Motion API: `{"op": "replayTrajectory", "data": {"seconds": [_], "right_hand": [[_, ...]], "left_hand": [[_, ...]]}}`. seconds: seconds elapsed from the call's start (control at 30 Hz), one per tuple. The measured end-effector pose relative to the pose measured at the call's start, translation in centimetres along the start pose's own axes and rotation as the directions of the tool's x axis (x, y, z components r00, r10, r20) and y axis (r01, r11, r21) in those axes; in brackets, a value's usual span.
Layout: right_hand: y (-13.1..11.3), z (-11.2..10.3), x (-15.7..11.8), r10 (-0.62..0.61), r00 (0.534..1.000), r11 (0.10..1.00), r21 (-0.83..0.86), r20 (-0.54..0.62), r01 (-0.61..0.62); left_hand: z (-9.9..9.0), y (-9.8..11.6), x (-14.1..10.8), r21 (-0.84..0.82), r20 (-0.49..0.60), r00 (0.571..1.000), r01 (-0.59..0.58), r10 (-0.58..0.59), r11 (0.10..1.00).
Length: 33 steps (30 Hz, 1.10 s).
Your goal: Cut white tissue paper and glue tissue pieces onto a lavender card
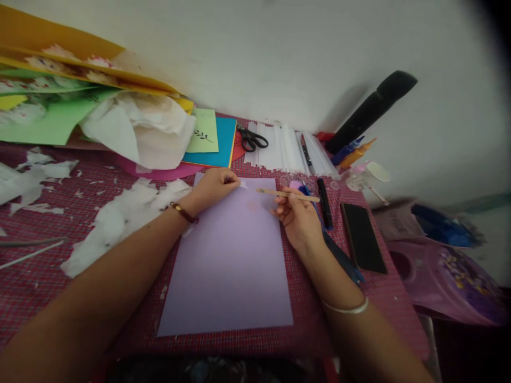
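A sheet of purple paper (227,266) lies flat before me on the checked tablecloth. Over its upper left corner, my left hand (217,186) pinches a small scrap of white paper (244,185) between thumb and fingers. My right hand (301,218) is closed around a flat wooden stick (285,194), whose tip points left toward the scrap without touching it. A faint round wet-looking patch (252,205) shows on the purple sheet below the stick's tip.
Torn white tissue pieces (128,213) lie left of the sheet. Black scissors (252,139) and white strips (275,143) are behind it. A black marker (324,202) and a dark phone (362,238) lie at right, near the table's edge. Coloured papers (59,114) are piled at back left.
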State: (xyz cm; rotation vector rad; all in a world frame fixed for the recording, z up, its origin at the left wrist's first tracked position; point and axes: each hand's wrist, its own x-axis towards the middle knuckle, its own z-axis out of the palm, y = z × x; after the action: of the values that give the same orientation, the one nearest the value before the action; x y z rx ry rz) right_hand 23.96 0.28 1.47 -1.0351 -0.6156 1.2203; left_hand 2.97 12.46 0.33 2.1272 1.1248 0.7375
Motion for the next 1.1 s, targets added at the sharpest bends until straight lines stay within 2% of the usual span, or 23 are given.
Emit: {"op": "replayTrajectory", "data": {"seconds": [0.13, 0.27, 0.37, 0.5, 0.57, 0.8, 0.93, 1.1], "right_hand": [[-1.3, 0.6, 1.2, -0.128, 0.992, 0.991, -0.042, -0.008, 0.128], [-2.6, 2.2, 3.2, -0.159, 0.987, 0.983, -0.09, 0.034, 0.162], [-2.4, 3.2, 4.1, -0.206, 0.976, 0.966, -0.147, 0.074, 0.215], [-1.0, 3.2, 3.8, -0.405, 0.91, 0.853, -0.323, 0.087, 0.411], [-0.5, 2.7, 3.6, -0.466, 0.882, 0.804, -0.383, 0.07, 0.455], [-0.1, 2.1, 4.3, -0.457, 0.889, 0.812, -0.39, 0.037, 0.434], [0.1, 2.4, 4.4, -0.471, 0.878, 0.801, -0.379, 0.082, 0.464], [0.4, 2.4, 4.4, -0.476, 0.863, 0.755, -0.424, 0.169, 0.499]], "left_hand": [[1.0, 1.0, 0.0, -0.064, -0.015, 1.0, -0.016, 0.015, 0.998], [1.7, 1.3, -0.2, 0.015, 0.044, 0.989, -0.145, 0.144, 0.989], [1.7, 1.0, -0.5, 0.006, 0.089, 0.972, -0.219, 0.217, 0.976], [1.3, 0.7, -0.6, 0.001, 0.134, 0.957, -0.258, 0.255, 0.966], [1.2, 0.6, -0.5, -0.001, 0.138, 0.959, -0.248, 0.246, 0.969], [1.0, 0.5, -0.5, -0.088, 0.095, 0.972, -0.205, 0.213, 0.975], [0.7, 0.8, -0.9, -0.12, 0.143, 0.957, -0.238, 0.254, 0.964], [0.8, 1.3, -1.1, -0.094, 0.168, 0.957, -0.225, 0.238, 0.97]]}}
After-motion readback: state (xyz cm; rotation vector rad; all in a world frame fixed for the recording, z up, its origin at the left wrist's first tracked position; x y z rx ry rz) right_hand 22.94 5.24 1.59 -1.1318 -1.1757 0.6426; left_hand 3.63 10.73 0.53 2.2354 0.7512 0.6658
